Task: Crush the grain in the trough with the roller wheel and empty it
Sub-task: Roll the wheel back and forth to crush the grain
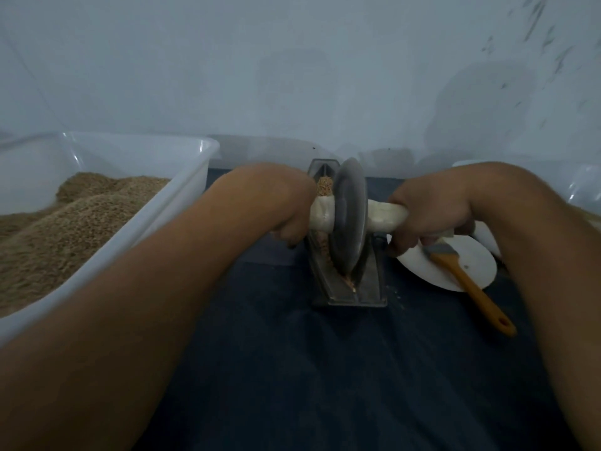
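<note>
A narrow grey metal trough (369, 288) lies lengthwise in front of me on a dark cloth. Brown grain (324, 185) sits in its far end, with a little more along the groove. The grey roller wheel (348, 219) stands upright in the trough near its middle. A pale cross handle (385, 216) passes through the wheel. My left hand (287, 206) grips the handle's left end. My right hand (431, 211) grips its right end. Both fists are curled round the handle.
A large clear plastic tub (182, 203) heaped with brown grain stands at the left. A white plate (468, 262) with an orange-handled brush (468, 283) lies at the right, close under my right hand. Another clear container (582, 187) is at the far right. A pale wall rises behind.
</note>
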A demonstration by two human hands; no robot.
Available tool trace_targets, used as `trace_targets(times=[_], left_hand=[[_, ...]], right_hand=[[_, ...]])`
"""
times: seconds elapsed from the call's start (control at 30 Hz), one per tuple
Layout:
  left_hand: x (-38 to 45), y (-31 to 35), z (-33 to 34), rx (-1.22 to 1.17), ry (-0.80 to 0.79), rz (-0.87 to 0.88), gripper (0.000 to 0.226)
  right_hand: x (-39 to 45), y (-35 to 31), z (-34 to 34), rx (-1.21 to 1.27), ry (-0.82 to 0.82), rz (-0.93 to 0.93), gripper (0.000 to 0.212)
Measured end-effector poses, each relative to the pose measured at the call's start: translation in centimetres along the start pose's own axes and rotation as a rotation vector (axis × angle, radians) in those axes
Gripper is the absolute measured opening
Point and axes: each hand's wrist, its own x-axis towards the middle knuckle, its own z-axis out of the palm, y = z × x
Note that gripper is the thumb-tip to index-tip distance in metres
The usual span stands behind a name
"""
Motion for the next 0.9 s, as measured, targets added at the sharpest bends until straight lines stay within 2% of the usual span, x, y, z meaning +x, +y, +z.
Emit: trace_targets(times=[0.07, 0.3, 0.53, 0.63, 0.77, 0.9], left_hand=[[-0.4, 0.1, -0.3, -0.004, -0.005, 0.004, 0.026], [-1.0, 0.2, -0.9, 0.016, -0.048, 0.014, 0.031], [0.0, 0.0, 0.0, -0.065, 0.032, 0.022, 0.031], [0.5, 0.0, 0.5, -0.092, 0.106, 0.014, 0.031], [1.3, -0.6, 1.4, -0.124, 0.242, 0.024, 0.05], [2.6, -1.6, 2.7, -0.191, 0.344, 0.038, 0.056]], right_hand=[[-0.6, -0.1, -0.1, 0.053, -0.021, 0.004, 0.024], [-1.1, 0.0, -0.4, 0.034, -0.04, -0.023, 0.027], [0.7, 0.7, 0.6, -0.01, 0.033, -0.035, 0.024], [1.6, 1.0, 1.1, -0.07, 0.123, -0.066, 0.028], [2.9, 1.9, 1.6, -0.082, 0.288, -0.1, 0.043], [4.3, 2.3, 2.1, -0.04, 0.53, -0.161, 0.044]])
